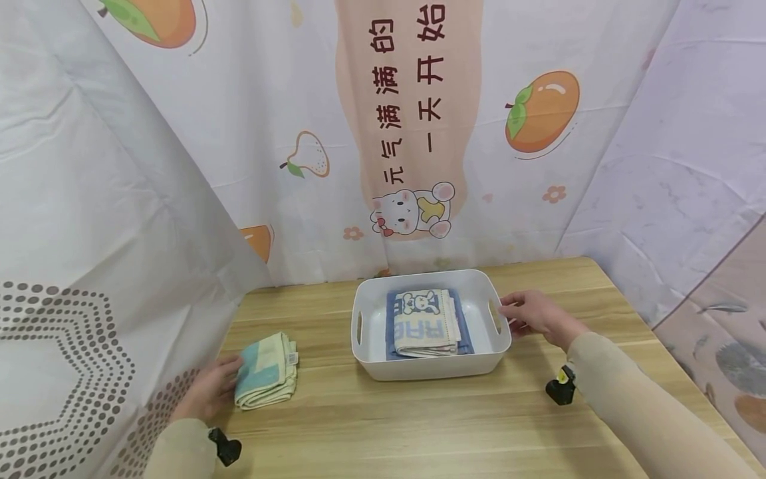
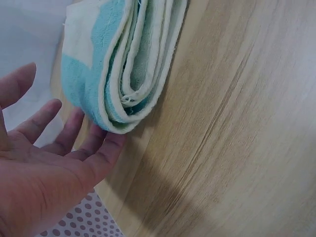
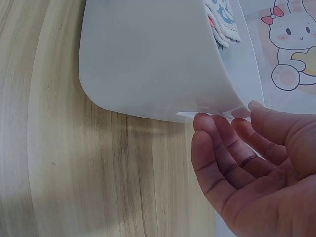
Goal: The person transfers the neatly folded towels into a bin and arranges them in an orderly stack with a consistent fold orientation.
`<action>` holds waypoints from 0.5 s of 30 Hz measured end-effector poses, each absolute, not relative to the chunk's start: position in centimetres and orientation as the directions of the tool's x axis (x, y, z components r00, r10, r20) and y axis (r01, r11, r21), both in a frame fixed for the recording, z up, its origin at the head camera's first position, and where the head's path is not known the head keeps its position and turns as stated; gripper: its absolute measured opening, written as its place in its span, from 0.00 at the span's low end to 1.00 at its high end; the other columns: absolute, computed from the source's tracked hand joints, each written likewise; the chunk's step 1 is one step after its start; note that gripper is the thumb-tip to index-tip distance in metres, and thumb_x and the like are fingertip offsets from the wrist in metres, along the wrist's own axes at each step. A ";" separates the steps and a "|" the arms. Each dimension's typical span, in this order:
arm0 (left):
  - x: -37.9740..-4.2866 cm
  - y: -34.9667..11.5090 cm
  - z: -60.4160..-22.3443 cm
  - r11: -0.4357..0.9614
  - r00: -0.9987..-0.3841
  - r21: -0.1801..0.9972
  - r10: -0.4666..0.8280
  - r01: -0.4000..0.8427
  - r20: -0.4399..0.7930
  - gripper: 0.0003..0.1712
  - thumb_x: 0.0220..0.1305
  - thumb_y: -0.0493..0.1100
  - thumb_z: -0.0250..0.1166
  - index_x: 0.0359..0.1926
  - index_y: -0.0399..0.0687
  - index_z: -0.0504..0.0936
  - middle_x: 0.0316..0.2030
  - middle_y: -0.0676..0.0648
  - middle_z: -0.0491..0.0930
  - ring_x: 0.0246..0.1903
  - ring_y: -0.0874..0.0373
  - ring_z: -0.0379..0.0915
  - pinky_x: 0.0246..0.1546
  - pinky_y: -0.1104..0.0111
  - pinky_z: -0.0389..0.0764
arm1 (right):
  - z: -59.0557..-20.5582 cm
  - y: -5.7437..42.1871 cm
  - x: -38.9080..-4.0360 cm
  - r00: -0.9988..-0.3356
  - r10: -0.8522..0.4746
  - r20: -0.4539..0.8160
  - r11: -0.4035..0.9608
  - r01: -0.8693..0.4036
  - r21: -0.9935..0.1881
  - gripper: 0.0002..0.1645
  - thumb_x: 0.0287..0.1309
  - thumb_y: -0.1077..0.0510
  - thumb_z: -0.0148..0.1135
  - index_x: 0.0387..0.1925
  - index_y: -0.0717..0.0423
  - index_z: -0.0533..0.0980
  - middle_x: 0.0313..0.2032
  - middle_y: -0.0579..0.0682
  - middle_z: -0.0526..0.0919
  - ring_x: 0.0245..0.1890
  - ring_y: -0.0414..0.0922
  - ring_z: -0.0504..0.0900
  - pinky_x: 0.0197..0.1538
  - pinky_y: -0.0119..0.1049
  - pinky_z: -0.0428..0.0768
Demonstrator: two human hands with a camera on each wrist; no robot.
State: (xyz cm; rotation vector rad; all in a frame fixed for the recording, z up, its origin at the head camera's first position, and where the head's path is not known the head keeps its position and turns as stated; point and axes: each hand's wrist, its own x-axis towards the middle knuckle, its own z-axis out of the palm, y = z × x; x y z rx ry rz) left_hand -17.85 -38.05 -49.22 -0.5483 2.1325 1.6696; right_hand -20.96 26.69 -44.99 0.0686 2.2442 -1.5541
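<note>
A folded towel (image 1: 266, 372) in pale yellow and blue-green lies on the left of the table. My left hand (image 1: 212, 387) is at its left edge. In the left wrist view the fingers (image 2: 101, 153) are loosely bent, tips at the towel's lower fold, thumb apart. A white plastic basket (image 1: 431, 369) stands at the table's middle, with a folded cream and blue towel (image 1: 419, 326) on a blue one (image 1: 466, 332) inside. My right hand (image 1: 535, 316) holds the basket's right rim by the handle slot, thumb at the top edge and fingers (image 3: 210, 158) against the outside.
The wooden table (image 1: 413, 426) ends at a printed curtain (image 1: 263, 126) behind. More curtain (image 1: 108, 199) hangs close along the left side. Black wrist mounts (image 1: 560, 387) sit on both sleeves.
</note>
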 end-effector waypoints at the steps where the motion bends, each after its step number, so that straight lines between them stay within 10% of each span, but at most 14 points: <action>1: -17.9 -38.1 -49.4 0.221 -0.854 0.827 -0.073 -0.517 -0.515 0.46 0.81 0.52 0.50 0.79 0.31 0.34 0.77 0.24 0.32 0.75 0.24 0.35 0.75 0.40 0.47 | -45.0 26.7 -21.0 -0.916 -0.184 -0.358 0.377 0.270 -0.886 0.27 0.74 0.60 0.56 0.64 0.78 0.67 0.41 0.59 0.85 0.34 0.46 0.85 0.41 0.43 0.86; 15: -18.3 -37.9 -50.1 0.163 -0.831 0.815 -0.121 -0.556 -0.542 0.48 0.79 0.55 0.52 0.80 0.33 0.36 0.78 0.26 0.35 0.77 0.30 0.38 0.70 0.47 0.60 | -44.9 26.6 -20.9 -0.915 -0.179 -0.361 0.378 0.274 -0.884 0.28 0.74 0.59 0.57 0.64 0.77 0.67 0.42 0.60 0.85 0.35 0.46 0.85 0.42 0.43 0.87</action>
